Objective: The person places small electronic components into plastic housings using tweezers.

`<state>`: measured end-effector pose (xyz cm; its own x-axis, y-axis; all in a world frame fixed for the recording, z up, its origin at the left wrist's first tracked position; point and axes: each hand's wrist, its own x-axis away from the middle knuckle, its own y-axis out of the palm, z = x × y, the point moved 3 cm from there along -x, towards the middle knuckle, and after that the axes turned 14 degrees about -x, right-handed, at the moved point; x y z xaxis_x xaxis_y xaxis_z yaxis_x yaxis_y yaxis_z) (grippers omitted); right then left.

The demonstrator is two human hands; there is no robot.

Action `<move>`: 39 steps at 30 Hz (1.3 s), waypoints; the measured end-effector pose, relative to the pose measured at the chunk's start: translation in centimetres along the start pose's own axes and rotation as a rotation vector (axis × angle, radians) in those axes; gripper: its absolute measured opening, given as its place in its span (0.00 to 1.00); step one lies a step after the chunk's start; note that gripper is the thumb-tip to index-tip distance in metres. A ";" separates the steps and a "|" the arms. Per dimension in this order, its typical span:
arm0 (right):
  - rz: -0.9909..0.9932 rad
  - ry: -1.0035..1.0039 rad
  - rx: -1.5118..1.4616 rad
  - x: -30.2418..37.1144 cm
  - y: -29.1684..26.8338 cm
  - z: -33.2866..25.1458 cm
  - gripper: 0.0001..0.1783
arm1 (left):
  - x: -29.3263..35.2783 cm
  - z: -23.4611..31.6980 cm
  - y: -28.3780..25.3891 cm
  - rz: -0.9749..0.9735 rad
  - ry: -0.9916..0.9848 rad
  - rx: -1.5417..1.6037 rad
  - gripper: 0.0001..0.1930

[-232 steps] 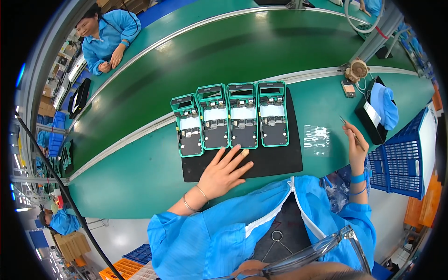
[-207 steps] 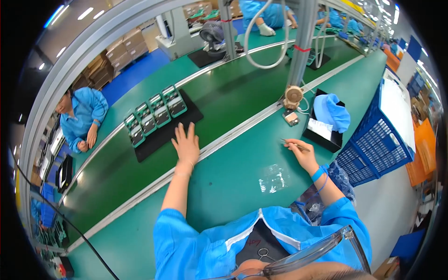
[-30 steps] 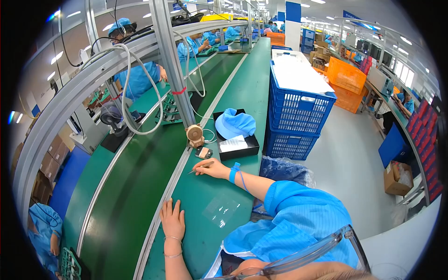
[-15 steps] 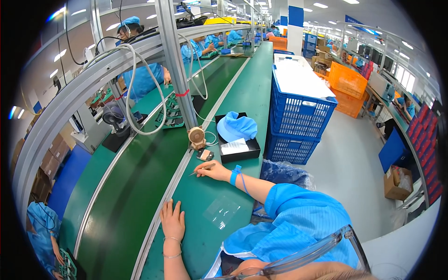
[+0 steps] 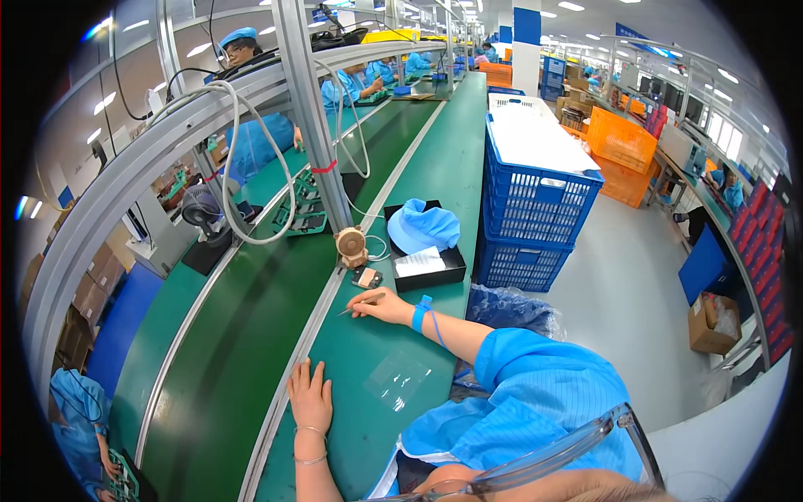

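Observation:
My left hand point(image 5: 310, 398) lies flat on the green worktop point(image 5: 335, 351), fingers spread, its fingertips beside the metal rail of the conveyor. Nothing is in it. Farther ahead, my right hand point(image 5: 381, 306) rests on the worktop with its fingers pinched round thin, pointed tweezers point(image 5: 344, 312), whose tip points left. A blue wrist strap point(image 5: 422, 313) circles my right wrist. Between my arms lies a clear plastic sheet point(image 5: 398, 379). Just beyond the right hand sit a small dark and tan block point(image 5: 366, 277) and a small brown fan point(image 5: 352, 247).
A black tray point(image 5: 431, 279) holds a blue cap point(image 5: 423, 226) and white paper. Along the left runs a green conveyor belt point(image 5: 226, 351), with a metal post point(image 5: 309, 117) at its edge. Stacked blue crates point(image 5: 535, 209) stand right of the worktop. Co-workers sit across the belt.
My hands and the tweezers stay in place. The co-worker across the belt has shifted, with the head now raised more into view. The person at lower left has moved slightly.

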<state>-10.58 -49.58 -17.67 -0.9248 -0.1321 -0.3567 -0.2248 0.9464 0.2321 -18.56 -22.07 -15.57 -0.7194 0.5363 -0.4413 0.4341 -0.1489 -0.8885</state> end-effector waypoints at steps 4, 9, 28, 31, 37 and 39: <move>-0.017 -0.018 -0.021 -0.4 0.1 0.2 0.12 | -0.1 -0.5 0.0 0.005 -0.007 -0.016 0.19; -0.002 -0.007 -0.006 -0.4 0.1 0.2 0.12 | -0.1 -0.4 0.0 0.008 0.007 0.005 0.19; -0.009 0.007 -0.004 -0.8 0.5 0.3 0.12 | -0.1 -0.8 0.2 0.008 -0.007 0.001 0.19; -0.007 0.013 -0.002 -0.8 0.4 0.5 0.12 | -0.1 -0.7 0.1 0.003 -0.008 0.000 0.19; -0.012 0.011 -0.011 -1.0 0.5 0.2 0.12 | -0.3 -0.9 0.2 -0.012 -0.011 -0.006 0.19; -0.015 0.011 0.015 -1.2 0.5 0.3 0.12 | -0.5 -1.0 0.2 -0.022 -0.016 -0.006 0.19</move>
<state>-9.46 -48.92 -17.36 -0.9245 -0.1498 -0.3505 -0.2343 0.9486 0.2128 -17.61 -21.55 -15.40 -0.7375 0.5260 -0.4235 0.4211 -0.1320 -0.8974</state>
